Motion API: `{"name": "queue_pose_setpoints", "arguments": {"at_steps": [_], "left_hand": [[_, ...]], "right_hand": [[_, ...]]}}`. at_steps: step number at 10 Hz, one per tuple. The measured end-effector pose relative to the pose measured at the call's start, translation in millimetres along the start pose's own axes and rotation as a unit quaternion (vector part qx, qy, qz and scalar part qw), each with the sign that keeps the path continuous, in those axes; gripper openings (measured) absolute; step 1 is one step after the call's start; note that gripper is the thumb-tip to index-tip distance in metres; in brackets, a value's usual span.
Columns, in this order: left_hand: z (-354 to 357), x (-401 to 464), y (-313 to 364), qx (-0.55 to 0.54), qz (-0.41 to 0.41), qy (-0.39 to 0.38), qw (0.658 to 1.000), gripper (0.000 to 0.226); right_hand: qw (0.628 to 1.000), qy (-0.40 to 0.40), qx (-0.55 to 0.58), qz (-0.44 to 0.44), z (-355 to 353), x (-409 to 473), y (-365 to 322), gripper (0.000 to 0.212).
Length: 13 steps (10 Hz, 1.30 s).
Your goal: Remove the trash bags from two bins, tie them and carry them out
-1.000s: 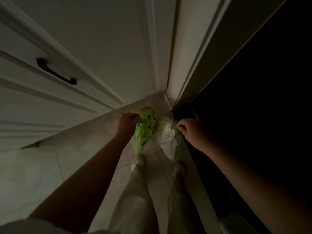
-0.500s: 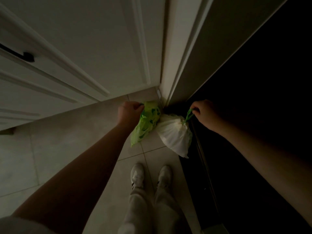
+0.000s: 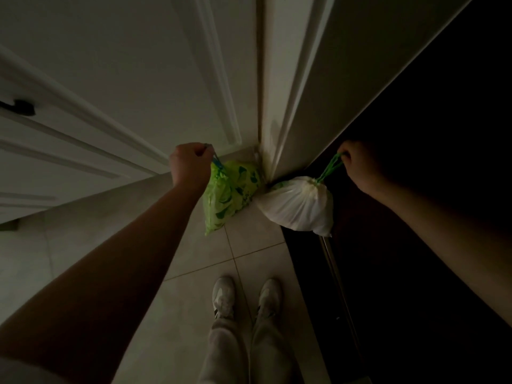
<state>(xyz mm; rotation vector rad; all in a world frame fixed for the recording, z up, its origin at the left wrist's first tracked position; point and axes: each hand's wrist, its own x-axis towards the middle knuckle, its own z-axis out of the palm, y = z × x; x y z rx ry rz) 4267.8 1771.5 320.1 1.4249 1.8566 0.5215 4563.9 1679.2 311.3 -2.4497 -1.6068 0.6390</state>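
My left hand [image 3: 189,166] is closed on the drawstring of a green patterned trash bag [image 3: 230,194], which hangs just below it over the tiled floor. A white trash bag [image 3: 299,207] with a green drawstring [image 3: 329,167] hangs from my right hand [image 3: 360,164], held out over the dark threshold. Both bags are drawn closed at the top. They hang side by side, close to the base of the door frame.
A white panelled door [image 3: 124,79] with a black handle [image 3: 19,108] fills the left. The door frame [image 3: 279,106] stands straight ahead. Beyond a metal sill [image 3: 335,273] on the right is a dark space. My two white shoes [image 3: 224,297] stand on pale floor tiles.
Both hands have moved forward and apart with the bags. The right hand has swung the white bag out over the dark threshold. My feet now stand together.
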Motion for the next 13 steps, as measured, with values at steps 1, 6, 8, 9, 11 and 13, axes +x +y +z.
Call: {"name": "queue_pose_setpoints", "arguments": {"at_steps": [1, 6, 8, 9, 11, 13], "left_hand": [[7.4, 1.9, 9.0, -0.017, 0.021, 0.011, 1.000, 0.023], [41.2, 29.4, 15.5, 0.122, 0.036, -0.069, 0.990, 0.025], [35.7, 31.5, 4.8, 0.128, 0.036, -0.063, 0.989, 0.021], [32.1, 26.9, 2.5, 0.124, 0.039, -0.057, 0.990, 0.023], [19.8, 15.8, -4.2, 0.144, 0.056, -0.057, 0.986, 0.024], [-4.9, -5.5, -4.7, 0.152, 0.082, -0.070, 0.983, 0.024]], "right_hand": [[1.000, 0.005, 0.001, 0.003, 2.3, 4.1, 2.9, 0.021], [1.000, -0.025, 0.009, -0.012, 20.3, 13.7, 13.1, 0.018], [0.999, -0.028, -0.005, -0.016, 19.3, 12.3, 15.2, 0.018], [0.999, -0.041, -0.005, -0.003, 18.4, 8.5, 16.5, 0.018], [0.997, -0.072, -0.022, -0.002, 10.3, -2.6, 19.4, 0.019], [0.997, -0.074, -0.017, 0.006, -6.5, -25.0, 15.0, 0.020]]}}
